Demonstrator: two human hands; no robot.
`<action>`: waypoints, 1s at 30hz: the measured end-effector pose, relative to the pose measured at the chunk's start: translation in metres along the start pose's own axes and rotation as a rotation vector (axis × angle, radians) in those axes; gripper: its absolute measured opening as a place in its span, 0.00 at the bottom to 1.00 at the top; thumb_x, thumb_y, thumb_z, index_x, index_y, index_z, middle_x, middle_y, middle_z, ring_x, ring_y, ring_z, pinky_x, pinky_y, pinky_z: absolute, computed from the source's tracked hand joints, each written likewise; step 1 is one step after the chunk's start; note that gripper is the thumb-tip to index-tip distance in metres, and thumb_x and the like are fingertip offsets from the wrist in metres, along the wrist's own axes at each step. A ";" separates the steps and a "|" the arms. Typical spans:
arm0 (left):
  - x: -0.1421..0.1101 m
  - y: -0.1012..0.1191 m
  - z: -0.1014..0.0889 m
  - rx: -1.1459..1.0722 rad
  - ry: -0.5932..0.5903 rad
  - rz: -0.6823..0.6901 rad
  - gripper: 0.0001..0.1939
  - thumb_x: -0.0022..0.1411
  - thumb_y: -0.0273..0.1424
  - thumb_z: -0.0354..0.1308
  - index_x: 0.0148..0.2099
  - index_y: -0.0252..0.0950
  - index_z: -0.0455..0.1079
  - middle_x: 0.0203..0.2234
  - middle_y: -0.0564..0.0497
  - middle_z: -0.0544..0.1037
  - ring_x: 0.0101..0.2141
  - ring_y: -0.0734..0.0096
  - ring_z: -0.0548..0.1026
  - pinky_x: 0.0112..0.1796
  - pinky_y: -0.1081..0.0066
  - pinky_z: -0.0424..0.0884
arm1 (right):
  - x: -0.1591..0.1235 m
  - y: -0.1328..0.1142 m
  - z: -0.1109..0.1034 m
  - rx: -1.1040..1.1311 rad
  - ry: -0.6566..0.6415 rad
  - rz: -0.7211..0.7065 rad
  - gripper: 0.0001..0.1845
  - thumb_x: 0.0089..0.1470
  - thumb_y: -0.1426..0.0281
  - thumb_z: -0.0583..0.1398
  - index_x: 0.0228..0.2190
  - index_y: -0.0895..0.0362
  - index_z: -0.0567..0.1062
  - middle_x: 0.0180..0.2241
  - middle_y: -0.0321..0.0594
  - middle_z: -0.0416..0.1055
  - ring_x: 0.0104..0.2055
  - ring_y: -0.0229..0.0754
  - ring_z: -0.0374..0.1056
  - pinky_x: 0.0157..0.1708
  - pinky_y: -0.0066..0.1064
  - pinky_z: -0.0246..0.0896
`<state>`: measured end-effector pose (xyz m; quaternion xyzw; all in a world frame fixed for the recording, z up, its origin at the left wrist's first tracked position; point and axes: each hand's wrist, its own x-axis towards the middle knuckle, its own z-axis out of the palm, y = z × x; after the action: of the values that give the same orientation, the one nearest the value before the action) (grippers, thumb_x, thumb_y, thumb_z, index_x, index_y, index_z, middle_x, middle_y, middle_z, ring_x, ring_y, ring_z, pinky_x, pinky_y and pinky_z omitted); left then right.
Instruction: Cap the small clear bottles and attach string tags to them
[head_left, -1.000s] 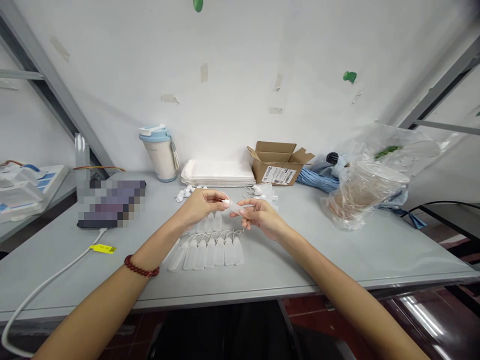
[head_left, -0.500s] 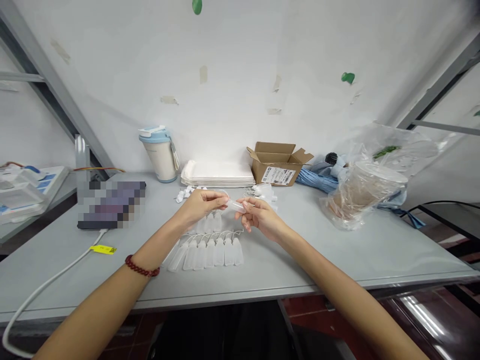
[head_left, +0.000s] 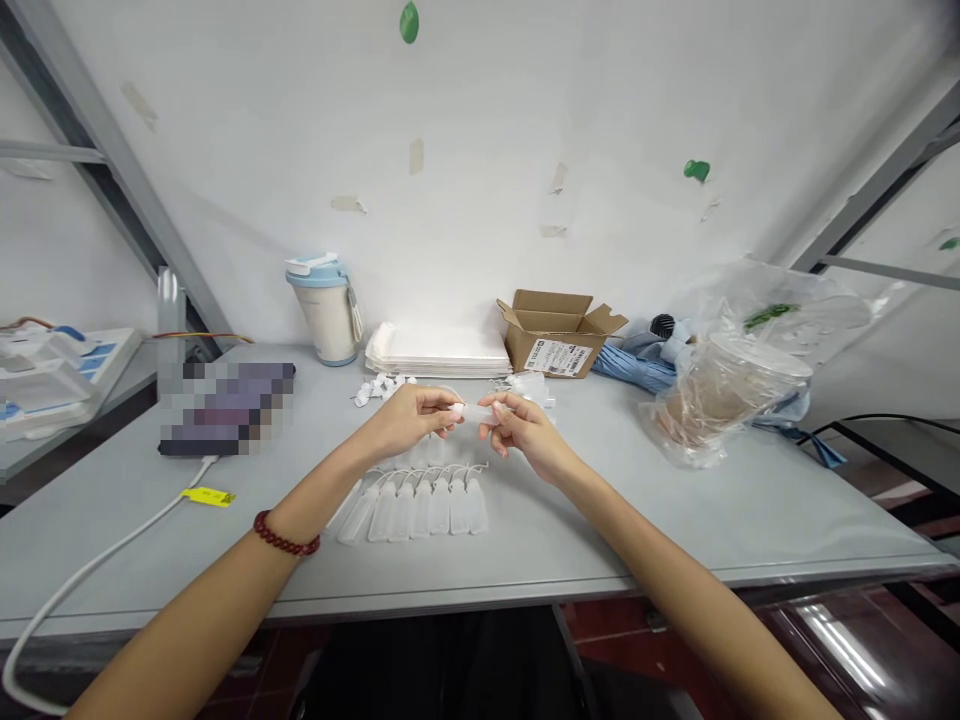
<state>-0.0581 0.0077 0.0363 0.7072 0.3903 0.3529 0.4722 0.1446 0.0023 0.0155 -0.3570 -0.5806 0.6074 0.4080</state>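
Observation:
Between my hands, above the table, a small translucent plastic bottle (head_left: pixel 476 412) lies roughly level. My left hand (head_left: pixel 409 418) is closed, its fingertips pinching the white cap (head_left: pixel 457 409) at the bottle's left end. On the right end, my right hand (head_left: pixel 525 428) grips the bottle body between thumb and fingers. Whether the cap is fully seated I cannot tell. Below the hands lies a row of similar capped bottles (head_left: pixel 421 508) with thin white loops at their necks. Loose white caps (head_left: pixel 379 388) sit behind my left hand, and more clear bottles (head_left: pixel 531 385) behind my right.
At the back stand a cream tumbler (head_left: pixel 324 315), a stack of white sheets (head_left: pixel 442 350) and an open cardboard box (head_left: pixel 556 340). A plastic-wrapped tub (head_left: pixel 731 395) and blue cloth (head_left: pixel 637 366) are to the right. On the left lie a blurred dark device (head_left: pixel 225 410) and its white cable (head_left: pixel 112 555).
The bottle has gone from slanted to nearly level between my hands. Both hands still hold it. The view has shifted slightly.

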 end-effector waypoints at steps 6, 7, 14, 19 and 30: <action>0.001 -0.004 0.002 0.003 0.006 0.020 0.13 0.56 0.39 0.58 0.35 0.34 0.75 0.30 0.49 0.75 0.31 0.72 0.72 0.33 0.71 0.72 | 0.001 0.000 -0.001 0.007 0.015 -0.021 0.20 0.50 0.54 0.60 0.36 0.57 0.68 0.25 0.35 0.71 0.17 0.30 0.59 0.20 0.27 0.54; 0.002 -0.005 0.002 -0.002 0.002 0.020 0.14 0.57 0.40 0.57 0.34 0.33 0.75 0.30 0.49 0.75 0.31 0.71 0.72 0.33 0.71 0.72 | 0.001 0.000 -0.001 0.008 0.013 -0.024 0.20 0.50 0.54 0.60 0.36 0.57 0.68 0.25 0.35 0.71 0.17 0.30 0.59 0.20 0.27 0.53; 0.001 -0.004 0.003 -0.035 0.014 -0.139 0.21 0.59 0.45 0.54 0.27 0.31 0.71 0.25 0.48 0.74 0.22 0.75 0.71 0.28 0.71 0.71 | 0.001 0.001 0.001 0.007 0.004 -0.030 0.20 0.49 0.54 0.60 0.36 0.57 0.68 0.25 0.35 0.71 0.17 0.30 0.58 0.20 0.27 0.54; -0.001 0.001 0.002 0.014 -0.029 -0.093 0.17 0.56 0.42 0.58 0.29 0.32 0.71 0.24 0.51 0.73 0.22 0.76 0.70 0.27 0.73 0.70 | 0.000 -0.001 0.000 -0.002 0.012 -0.026 0.21 0.48 0.53 0.60 0.36 0.57 0.68 0.24 0.35 0.71 0.16 0.30 0.58 0.20 0.27 0.53; 0.000 -0.004 0.007 -0.007 0.037 -0.138 0.23 0.59 0.48 0.51 0.25 0.32 0.66 0.19 0.51 0.72 0.19 0.75 0.70 0.22 0.73 0.68 | 0.000 -0.004 0.002 -0.001 0.033 -0.038 0.21 0.48 0.53 0.60 0.36 0.57 0.67 0.24 0.35 0.72 0.17 0.30 0.58 0.20 0.27 0.53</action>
<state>-0.0524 0.0059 0.0307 0.6702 0.4457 0.3337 0.4907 0.1435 0.0017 0.0199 -0.3562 -0.5807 0.5933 0.4289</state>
